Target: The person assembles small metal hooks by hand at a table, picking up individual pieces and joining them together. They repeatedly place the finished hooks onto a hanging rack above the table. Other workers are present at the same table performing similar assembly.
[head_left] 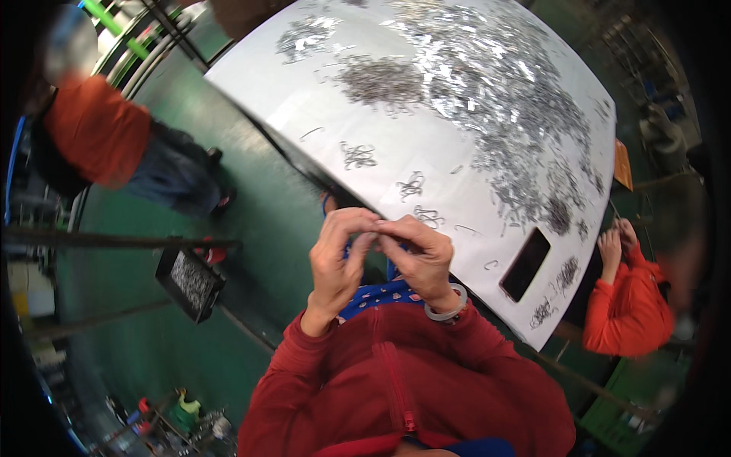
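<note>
Here left hand (pixel 337 259), right hand (pixel 419 255) fingertips pinched together, touching.

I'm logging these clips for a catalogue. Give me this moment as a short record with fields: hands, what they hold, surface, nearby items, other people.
left hand: raised at the table edge, fingertips pinched against the right hand's
right hand: fingertips meeting the left; pale bracelet on the wrist
held item: too small to tell
surface: white table
on the table: heaps of small metal wire pieces, small bundles, a dark phone
floor: black tray of metal pieces on green floor
others: person in orange at right, another at upper left
</note>
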Demonstrator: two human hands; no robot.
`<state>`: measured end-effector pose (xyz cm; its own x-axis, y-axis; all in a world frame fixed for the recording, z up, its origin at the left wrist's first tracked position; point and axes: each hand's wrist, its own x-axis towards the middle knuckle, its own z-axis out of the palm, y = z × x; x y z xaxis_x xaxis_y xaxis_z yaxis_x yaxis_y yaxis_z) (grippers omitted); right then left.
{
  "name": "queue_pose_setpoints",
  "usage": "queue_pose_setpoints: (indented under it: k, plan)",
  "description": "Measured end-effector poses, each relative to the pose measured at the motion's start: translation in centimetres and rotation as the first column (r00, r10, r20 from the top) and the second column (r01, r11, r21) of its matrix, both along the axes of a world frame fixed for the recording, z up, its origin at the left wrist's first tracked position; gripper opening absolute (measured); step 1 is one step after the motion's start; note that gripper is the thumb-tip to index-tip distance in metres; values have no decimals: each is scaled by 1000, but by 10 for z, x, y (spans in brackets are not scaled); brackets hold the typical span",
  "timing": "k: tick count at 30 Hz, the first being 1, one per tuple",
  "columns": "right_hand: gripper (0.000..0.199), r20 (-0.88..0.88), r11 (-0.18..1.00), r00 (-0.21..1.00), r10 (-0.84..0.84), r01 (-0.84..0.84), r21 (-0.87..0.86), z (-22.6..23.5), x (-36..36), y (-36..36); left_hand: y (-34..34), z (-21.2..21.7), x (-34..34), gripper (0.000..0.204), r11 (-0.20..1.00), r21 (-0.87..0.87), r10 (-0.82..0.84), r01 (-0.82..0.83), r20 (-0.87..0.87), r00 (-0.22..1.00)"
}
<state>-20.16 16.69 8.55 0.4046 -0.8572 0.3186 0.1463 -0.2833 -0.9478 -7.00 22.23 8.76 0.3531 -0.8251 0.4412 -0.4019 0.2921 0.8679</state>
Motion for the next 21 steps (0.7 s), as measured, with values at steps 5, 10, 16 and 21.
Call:
queue_pose_setpoints:
  k: [5,10,16,21]
  plan:
    - [21,-200,988,971,-130,111,-104,-1,-39,-45,-5,-1,-13,11,996,-88,-54,30,-287,956]
    - [28,-651,843,702,-288,-138,-520,-41,-89,-154,1,1,-8,11,993,27,-103,111,-210,972]
    - [24,-841,733,459,-285,-460,-500,-87,-108,-193,6,4,-2,10,995,18,-91,96,-192,977]
    - [25,-824,870,532,-196,-293,-396,-63,-82,-174,12,7,2,10,995,15,-91,98,-259,962]
